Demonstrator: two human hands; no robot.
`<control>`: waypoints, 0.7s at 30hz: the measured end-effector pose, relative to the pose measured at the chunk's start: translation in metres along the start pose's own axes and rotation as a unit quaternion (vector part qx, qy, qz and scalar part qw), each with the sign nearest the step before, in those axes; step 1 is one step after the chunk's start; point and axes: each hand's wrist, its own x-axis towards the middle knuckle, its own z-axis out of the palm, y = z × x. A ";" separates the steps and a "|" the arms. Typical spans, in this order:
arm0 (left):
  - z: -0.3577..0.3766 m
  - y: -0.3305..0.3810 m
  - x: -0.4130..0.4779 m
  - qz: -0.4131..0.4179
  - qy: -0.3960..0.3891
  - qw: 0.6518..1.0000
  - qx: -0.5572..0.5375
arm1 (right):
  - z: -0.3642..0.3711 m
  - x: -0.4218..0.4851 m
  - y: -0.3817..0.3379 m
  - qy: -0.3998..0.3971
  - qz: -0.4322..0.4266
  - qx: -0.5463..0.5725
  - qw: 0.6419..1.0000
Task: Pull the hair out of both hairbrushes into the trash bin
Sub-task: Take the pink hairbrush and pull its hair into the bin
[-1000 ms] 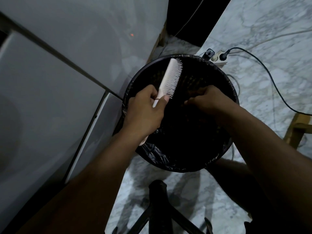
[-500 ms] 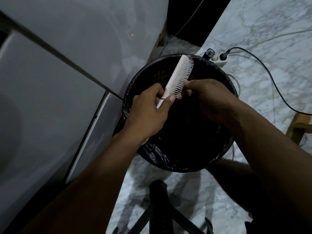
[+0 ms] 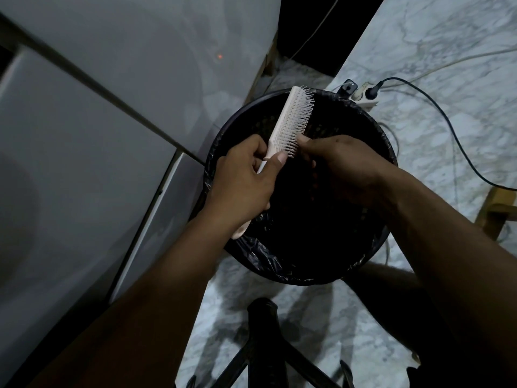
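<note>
A pale pink hairbrush (image 3: 293,119) with white bristles is held tilted over the round black trash bin (image 3: 363,264), which is lined with a black bag. My left hand (image 3: 240,186) grips the brush by its handle, whose end pokes out below my wrist. My right hand (image 3: 338,163) is at the lower bristles, fingertips pinched against them. Any hair between the fingers is too dark to make out. Only one hairbrush is in view.
A grey cabinet or appliance front (image 3: 98,135) stands close on the left. A white power strip (image 3: 363,96) with a black cable (image 3: 436,107) lies on the marble floor beyond the bin. A wooden leg (image 3: 495,211) is at right, a black stand (image 3: 265,345) below.
My right hand rose from inside the bin to the brush's lower bristles and now pinches them. The left hand tilted the brush slightly to the right.
</note>
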 end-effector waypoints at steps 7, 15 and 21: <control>-0.003 -0.002 0.001 -0.024 0.011 1.000 0.007 | -0.002 0.001 -0.001 0.109 -0.019 -0.027 0.993; -0.001 0.003 -0.001 -0.063 -0.064 0.995 -0.046 | -0.003 0.007 0.000 0.085 -0.045 0.044 0.994; -0.002 0.009 -0.003 -0.073 -0.131 0.982 -0.114 | 0.001 0.005 -0.002 0.135 -0.124 0.170 0.968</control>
